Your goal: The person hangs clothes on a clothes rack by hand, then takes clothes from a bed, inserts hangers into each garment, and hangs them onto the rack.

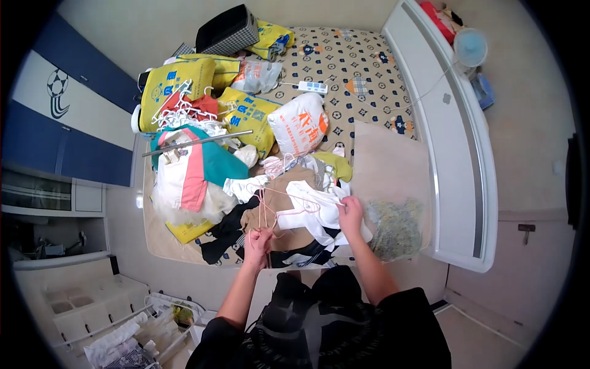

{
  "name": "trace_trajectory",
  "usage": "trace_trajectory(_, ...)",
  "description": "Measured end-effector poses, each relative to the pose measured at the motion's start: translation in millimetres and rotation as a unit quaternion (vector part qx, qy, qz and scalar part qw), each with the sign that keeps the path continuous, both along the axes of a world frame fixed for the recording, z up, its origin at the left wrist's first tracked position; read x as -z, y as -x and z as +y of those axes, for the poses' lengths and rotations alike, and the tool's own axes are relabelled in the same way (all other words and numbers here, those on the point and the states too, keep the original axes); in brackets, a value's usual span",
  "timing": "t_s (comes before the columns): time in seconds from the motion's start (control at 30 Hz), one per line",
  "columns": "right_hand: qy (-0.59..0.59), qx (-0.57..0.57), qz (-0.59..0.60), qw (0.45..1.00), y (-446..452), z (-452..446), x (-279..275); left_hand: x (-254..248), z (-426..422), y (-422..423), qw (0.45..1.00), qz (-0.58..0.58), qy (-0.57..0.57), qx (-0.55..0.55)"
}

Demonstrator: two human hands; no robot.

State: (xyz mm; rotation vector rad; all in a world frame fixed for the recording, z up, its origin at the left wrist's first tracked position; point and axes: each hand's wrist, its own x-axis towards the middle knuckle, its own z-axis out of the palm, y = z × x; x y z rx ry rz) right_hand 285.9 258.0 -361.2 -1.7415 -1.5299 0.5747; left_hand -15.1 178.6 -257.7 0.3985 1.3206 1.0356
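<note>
My left hand (259, 241) is closed around several thin pink hangers (263, 212) at the near side of the bed. To its right, my right hand (351, 214) pinches the edge of a white garment (305, 208), which lies spread over other clothes. One pink hanger reaches across the white cloth. Beneath and beside them are a brown garment (279, 195) and black clothes (227, 230). A pile of white hangers (187, 117) lies farther off at the left.
Yellow bags (249, 120), a white plastic bag (299, 125), a metal rod (203, 142) and a power strip (313, 87) lie on the patterned bed (369, 80). A black basket (227, 34) stands at the back. The white bed board (452, 135) borders the right side.
</note>
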Motion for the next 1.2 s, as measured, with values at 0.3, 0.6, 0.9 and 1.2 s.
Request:
trace_trajectory(0.3, -0.222, -0.172, 0.034, 0.959, 16, -29, -189, -64, 70, -86, 0.991, -0.079, 0.047, 0.097)
trace_trajectory(0.6, -0.186, -0.248, 0.012, 0.951, -2, -48, -234, -107, 90, -118, 0.972, -0.121, -0.072, 0.190)
trace_trajectory(0.9, -0.218, -0.267, -0.025, 0.938, -15, -55, -250, -103, 89, -110, 0.913, 0.058, -0.242, 0.323)
trace_trajectory(1.2, -0.227, -0.135, 0.023, 0.964, -52, -48, -261, -101, 80, -97, 0.862, 0.046, -0.208, 0.459)
